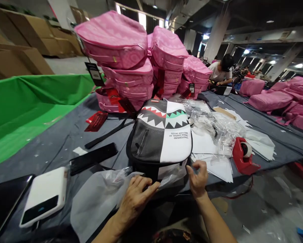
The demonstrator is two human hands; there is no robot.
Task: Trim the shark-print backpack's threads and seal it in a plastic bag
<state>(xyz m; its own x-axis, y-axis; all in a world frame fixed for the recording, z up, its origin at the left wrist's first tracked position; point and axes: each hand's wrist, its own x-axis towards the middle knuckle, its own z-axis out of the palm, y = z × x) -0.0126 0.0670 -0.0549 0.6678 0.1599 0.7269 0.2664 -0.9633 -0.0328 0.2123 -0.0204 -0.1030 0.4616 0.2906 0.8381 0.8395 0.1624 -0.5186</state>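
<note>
Backpack (164, 135): front up, uncovered — clear film (175, 171) at near end
Left hand (136, 197): at film, hold unclear
Right hand (199, 180): curled near corner, hold unclear
Pink backpacks (116, 44): stacked

The black-and-white panelled backpack (151, 148) bears zigzag teeth in black and white under red and green bands, the stacked fabric backpacks (116, 37) are tonal pink, the tabletop (90, 133) is dark grey-blue, and the plastic tape dispenser (240, 162) is red.
</note>
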